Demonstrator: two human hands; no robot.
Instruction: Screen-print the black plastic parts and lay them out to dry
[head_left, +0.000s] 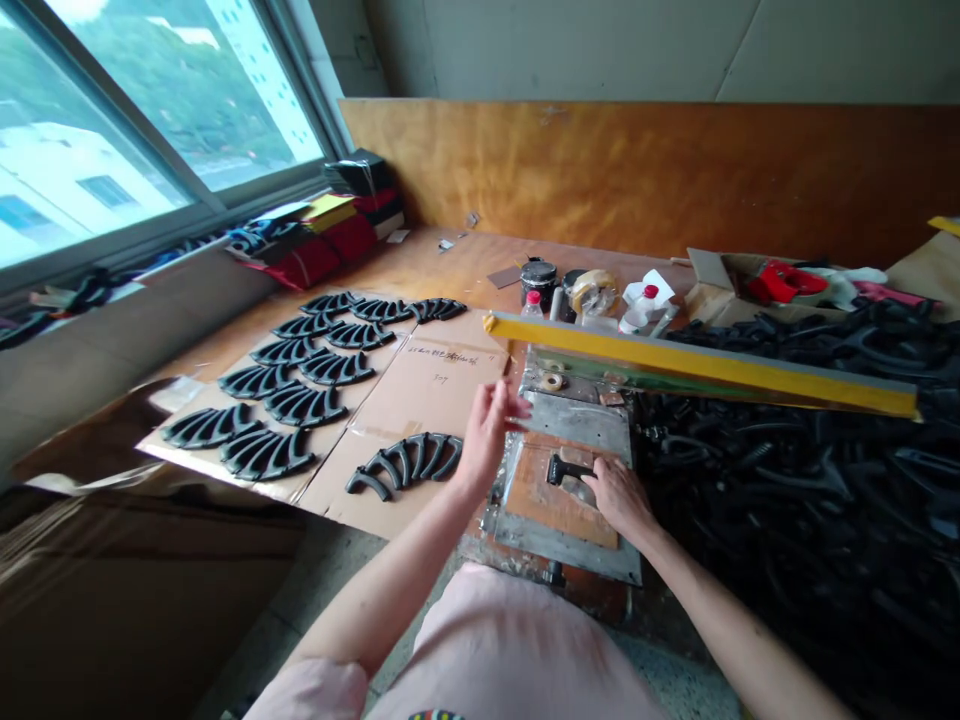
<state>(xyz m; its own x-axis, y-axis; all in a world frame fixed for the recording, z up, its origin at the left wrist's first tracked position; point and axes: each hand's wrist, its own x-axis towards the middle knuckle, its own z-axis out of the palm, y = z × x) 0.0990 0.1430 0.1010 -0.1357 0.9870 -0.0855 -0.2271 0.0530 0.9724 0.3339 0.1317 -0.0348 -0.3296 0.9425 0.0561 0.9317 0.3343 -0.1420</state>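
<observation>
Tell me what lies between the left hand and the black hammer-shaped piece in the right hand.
Head view: between the left hand and that piece lie a flat grey metal plate and, on it, a brown rectangular board.

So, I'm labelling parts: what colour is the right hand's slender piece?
The slender piece is black, clearest in the head view.
</observation>
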